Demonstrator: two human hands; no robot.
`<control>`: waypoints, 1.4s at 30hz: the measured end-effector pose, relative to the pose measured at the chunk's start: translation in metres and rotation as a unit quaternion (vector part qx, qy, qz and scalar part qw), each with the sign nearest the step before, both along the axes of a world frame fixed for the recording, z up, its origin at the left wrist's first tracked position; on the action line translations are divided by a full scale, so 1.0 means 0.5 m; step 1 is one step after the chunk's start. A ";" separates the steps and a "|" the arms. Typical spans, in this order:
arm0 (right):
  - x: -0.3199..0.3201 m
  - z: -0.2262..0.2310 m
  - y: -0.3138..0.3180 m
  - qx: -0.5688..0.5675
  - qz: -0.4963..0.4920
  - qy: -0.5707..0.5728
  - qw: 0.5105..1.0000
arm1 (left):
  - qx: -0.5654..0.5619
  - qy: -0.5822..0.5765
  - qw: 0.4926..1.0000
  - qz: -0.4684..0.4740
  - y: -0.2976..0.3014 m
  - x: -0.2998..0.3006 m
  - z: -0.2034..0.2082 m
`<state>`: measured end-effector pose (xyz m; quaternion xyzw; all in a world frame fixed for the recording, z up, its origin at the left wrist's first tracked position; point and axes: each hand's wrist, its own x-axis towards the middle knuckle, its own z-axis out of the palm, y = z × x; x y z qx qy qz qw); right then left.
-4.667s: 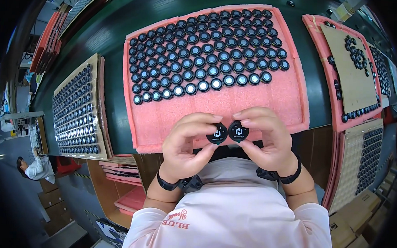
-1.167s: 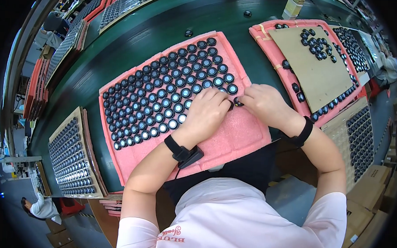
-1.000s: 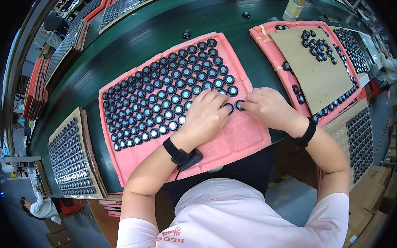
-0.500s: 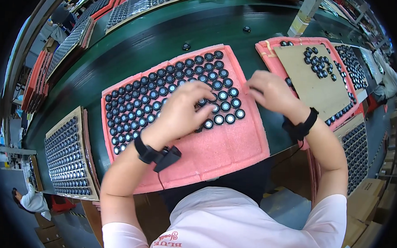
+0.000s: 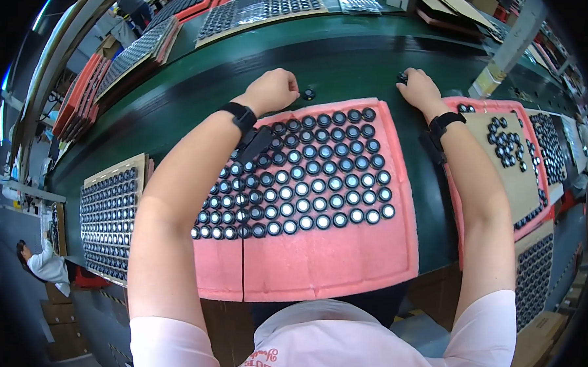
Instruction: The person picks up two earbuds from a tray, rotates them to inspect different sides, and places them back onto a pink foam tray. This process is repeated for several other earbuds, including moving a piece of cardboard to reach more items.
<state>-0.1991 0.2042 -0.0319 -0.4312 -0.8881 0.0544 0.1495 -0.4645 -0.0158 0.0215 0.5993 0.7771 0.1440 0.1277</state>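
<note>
My left hand (image 5: 270, 92) is over the green conveyor belt, its fingers curled inward. Just right of it lies a black round part (image 5: 309, 93), apart from the fingers; anything inside them is hidden. Farther right, my right hand (image 5: 421, 90) closes its fingertips on another black round part (image 5: 401, 77) at the belt surface. Below both hands, a pink foam tray (image 5: 330, 267) carries rows of black round parts with pale centres (image 5: 318, 185). The rows cover its far and middle area, and the near strip is bare pink foam. My left forearm hides the tray's left side.
To the right, a second pink tray (image 5: 455, 207) bears a cardboard sheet (image 5: 504, 170) with loose round parts. Filled trays (image 5: 112, 221) stand at left and far left. A metal post (image 5: 510, 52) rises at the far right. A person (image 5: 44, 264) is at lower left.
Both hands have moved away from the foam tray, out over the belt. My right hand has taken hold of a round part there. The view has shifted, placing the tray farther right.
</note>
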 end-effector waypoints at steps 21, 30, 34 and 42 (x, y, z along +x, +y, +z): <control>-0.004 0.098 -0.258 -0.466 0.144 0.477 0.731 | 0.086 -0.155 0.984 0.007 0.002 -0.033 -0.032; 0.050 0.175 -0.586 -0.596 0.277 0.475 0.585 | 0.234 -0.399 0.884 -0.068 -0.300 0.157 0.096; 0.017 0.164 -0.643 -0.569 0.365 0.499 0.542 | 0.344 -0.487 0.801 -0.048 -0.412 0.206 0.071; -0.023 0.068 -0.656 -0.426 0.325 0.497 0.682 | 0.388 -0.420 0.820 0.001 -0.471 0.212 -0.018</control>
